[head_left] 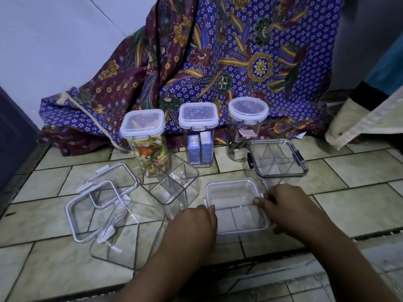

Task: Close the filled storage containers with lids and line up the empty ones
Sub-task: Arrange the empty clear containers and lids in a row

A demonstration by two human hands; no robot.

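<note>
Three tall lidded jars (198,136) stand along the purple batik cloth (218,62); a dark-clipped box (278,158) sits just behind. The clear square container with a white-rimmed lid (236,205) rests upright, mouth upward, on the tiled floor (359,203), left hand (194,223) and right hand (290,205) grasping its opposite edges.
</note>
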